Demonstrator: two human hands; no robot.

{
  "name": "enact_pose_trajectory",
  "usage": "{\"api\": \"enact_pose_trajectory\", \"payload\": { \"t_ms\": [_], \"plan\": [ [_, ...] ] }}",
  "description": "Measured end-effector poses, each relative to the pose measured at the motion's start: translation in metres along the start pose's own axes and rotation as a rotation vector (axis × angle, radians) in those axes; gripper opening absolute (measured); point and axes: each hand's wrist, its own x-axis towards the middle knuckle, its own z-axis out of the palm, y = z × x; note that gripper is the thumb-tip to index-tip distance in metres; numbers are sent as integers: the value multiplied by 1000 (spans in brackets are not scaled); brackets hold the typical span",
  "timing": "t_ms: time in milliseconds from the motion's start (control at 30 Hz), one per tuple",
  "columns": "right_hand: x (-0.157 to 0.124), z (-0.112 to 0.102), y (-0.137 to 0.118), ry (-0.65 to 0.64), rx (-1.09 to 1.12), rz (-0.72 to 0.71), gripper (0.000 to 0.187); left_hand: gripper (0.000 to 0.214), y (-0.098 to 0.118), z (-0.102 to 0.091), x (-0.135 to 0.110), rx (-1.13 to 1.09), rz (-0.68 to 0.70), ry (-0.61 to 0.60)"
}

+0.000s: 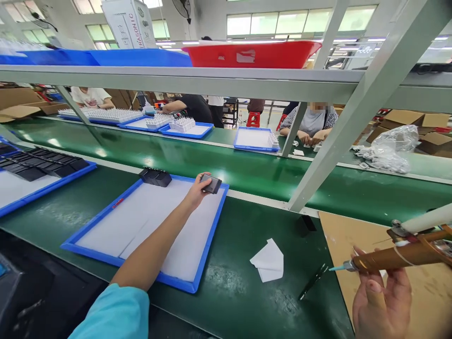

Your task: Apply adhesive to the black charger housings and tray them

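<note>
My left hand [195, 193] reaches over the far right corner of a blue-rimmed tray [197, 278] with a white lining. Its fingers are closed round a small black box [211, 184]. Several similar black boxes [155, 177] stand in a row at the tray's far left corner. On the right, my right hand [383, 299] grips a brown glue syringe [395, 256] from below; its teal needle tip points left. Near that tip a slim dark pen-like tool [313, 281] lies on the green table. Another black box [305, 225] sits beside the brown board.
A crumpled white cloth or paper [268, 260] lies mid-table. Brown board [344, 240] covers the right side. A second tray [21, 205] of black boxes stands left. A slanted metal post [339, 132] and overhead shelf [176, 84] frame the green conveyor [197, 160]. Co-workers sit beyond.
</note>
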Motion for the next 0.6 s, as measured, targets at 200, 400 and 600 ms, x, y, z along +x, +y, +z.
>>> {"api": "enact_pose_trajectory", "payload": {
  "t_ms": [200,400,600],
  "plan": [
    [-1,1,-8,-32,12,41,66,45,-36,-53,22,522,2,292],
    [-5,2,-10,-84,-7,65,62,52,-63,-77,30,870,-43,359],
    [-6,4,-11,-91,-12,78,64,78,-78,-80,33,1064,27,367]
  ]
}}
